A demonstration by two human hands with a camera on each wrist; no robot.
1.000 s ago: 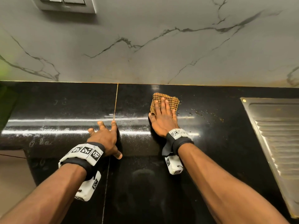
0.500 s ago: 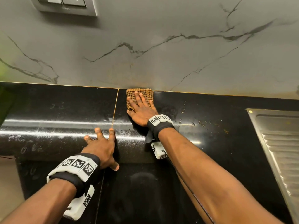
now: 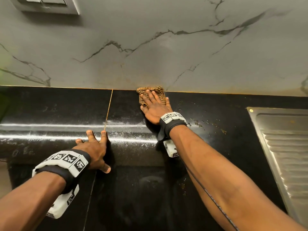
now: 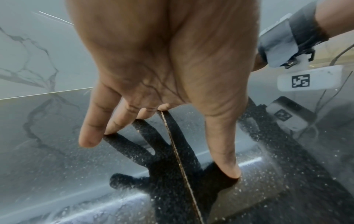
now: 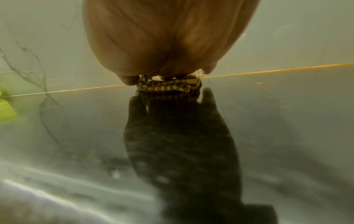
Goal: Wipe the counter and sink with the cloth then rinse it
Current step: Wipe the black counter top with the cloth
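A brown checked cloth (image 3: 156, 92) lies on the black counter (image 3: 55, 107), its far edge bunched against the marble wall. My right hand (image 3: 154, 104) presses flat on the cloth with straight fingers. The right wrist view shows the cloth (image 5: 168, 87) squeezed under my palm at the wall joint. My left hand (image 3: 93, 144) rests spread on the counter near its front edge, fingertips beside the thin seam (image 3: 108, 110); in the left wrist view the left hand (image 4: 159, 136) holds nothing. The steel drainboard (image 3: 286, 147) of the sink lies at the right.
Yellowish crumbs and droplets (image 3: 200, 124) dot the counter between my right hand and the drainboard. Whitish streaks (image 3: 130, 135) run along the counter's front band. A switch plate (image 3: 48, 4) sits on the wall at upper left. Something green (image 5: 5, 109) shows at the far left.
My right hand has slid the cloth away from me to the wall, first leftward, then back to the right along the wall joint. The left hand has stayed planted by the seam.
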